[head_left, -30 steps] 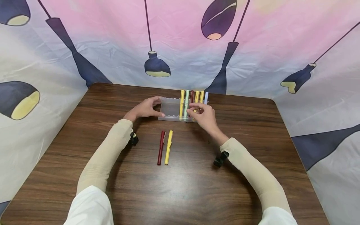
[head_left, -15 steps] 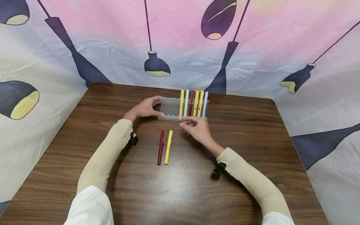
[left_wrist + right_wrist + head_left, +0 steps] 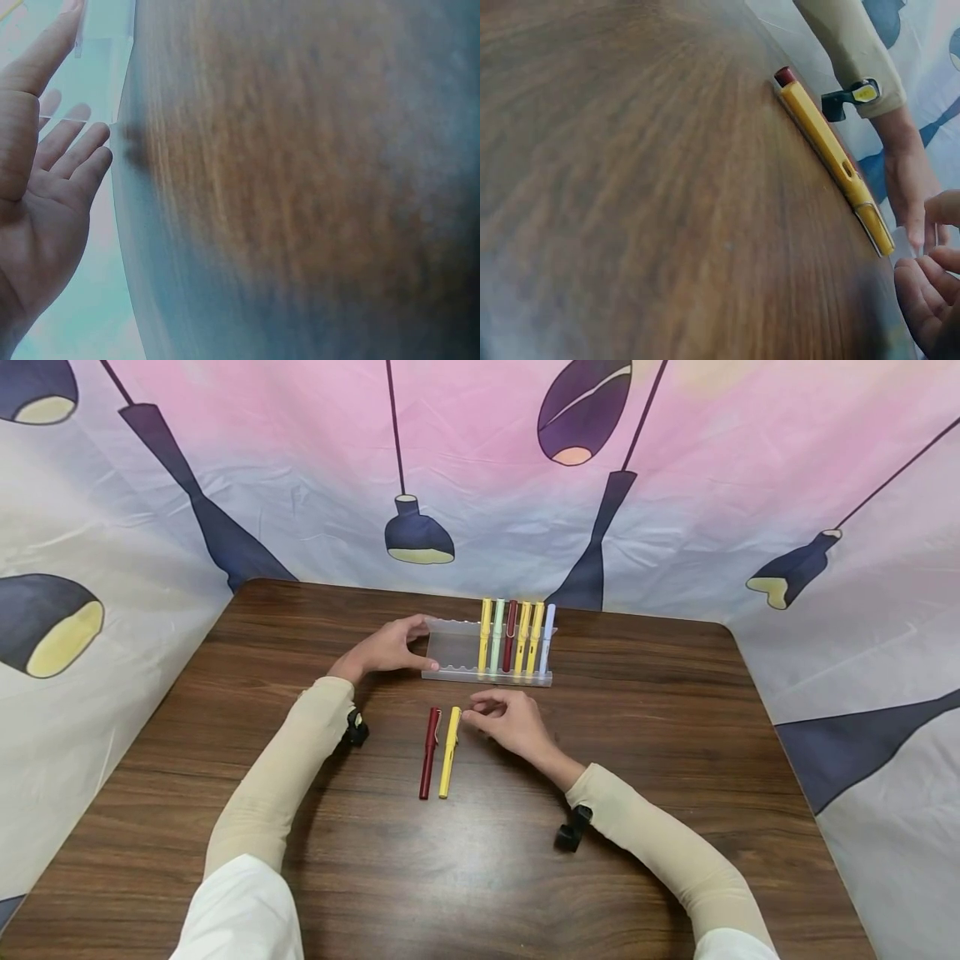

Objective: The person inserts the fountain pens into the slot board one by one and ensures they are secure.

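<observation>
Yellow pen (image 3: 449,753) loose on the table (image 3: 480,877); right hand (image 3: 513,724) now off the rack and just beside its cap.
Its fingers are loosely bent, thumb and fingertips apart, nothing held; can't tell in the head view if the thumb touches the clip. Dark red pen (image 3: 429,756) lies next to it, neither moved. Clear rack (image 3: 452,647) is behind: six pens (image 3: 510,637) in its right part, slots bare at left. A second ago the right hand was over that row; now the row is uncovered. Left hand (image 3: 390,647) unchanged, lightly gripping the rack's left end, thumb in front, fingers behind. My read: racked pens are settled, two remain out.
</observation>
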The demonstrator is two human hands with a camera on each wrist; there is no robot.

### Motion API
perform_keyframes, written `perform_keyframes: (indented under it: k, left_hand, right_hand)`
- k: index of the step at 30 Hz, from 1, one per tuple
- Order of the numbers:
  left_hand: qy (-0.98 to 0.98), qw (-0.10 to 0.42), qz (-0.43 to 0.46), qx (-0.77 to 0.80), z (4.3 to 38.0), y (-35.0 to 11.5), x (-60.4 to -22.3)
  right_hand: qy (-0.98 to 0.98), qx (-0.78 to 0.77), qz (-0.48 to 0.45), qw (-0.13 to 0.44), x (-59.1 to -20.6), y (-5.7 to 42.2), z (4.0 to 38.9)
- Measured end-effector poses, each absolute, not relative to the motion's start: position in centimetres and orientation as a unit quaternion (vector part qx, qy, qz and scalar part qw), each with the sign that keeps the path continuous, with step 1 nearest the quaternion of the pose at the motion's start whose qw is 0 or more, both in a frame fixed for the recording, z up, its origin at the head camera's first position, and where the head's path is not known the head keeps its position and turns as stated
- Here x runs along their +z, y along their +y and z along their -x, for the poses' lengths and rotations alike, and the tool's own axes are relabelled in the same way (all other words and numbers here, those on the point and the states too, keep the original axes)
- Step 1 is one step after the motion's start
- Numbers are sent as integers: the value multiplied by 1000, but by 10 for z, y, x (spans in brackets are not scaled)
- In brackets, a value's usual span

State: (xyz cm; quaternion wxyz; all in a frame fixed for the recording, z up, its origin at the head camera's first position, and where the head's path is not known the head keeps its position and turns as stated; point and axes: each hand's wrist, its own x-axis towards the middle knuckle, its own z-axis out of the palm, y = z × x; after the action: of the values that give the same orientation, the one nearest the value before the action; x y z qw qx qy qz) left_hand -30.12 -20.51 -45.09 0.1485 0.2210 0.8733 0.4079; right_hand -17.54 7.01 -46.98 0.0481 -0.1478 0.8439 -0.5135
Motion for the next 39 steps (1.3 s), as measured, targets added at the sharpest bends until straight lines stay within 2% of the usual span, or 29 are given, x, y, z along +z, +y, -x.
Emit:
perform_keyframes:
  k: [39]
  left_hand:
    - [872, 148, -225, 408, 302, -206, -452]
  right_hand:
    - [897, -391, 188, 85, -475, 43, 182]
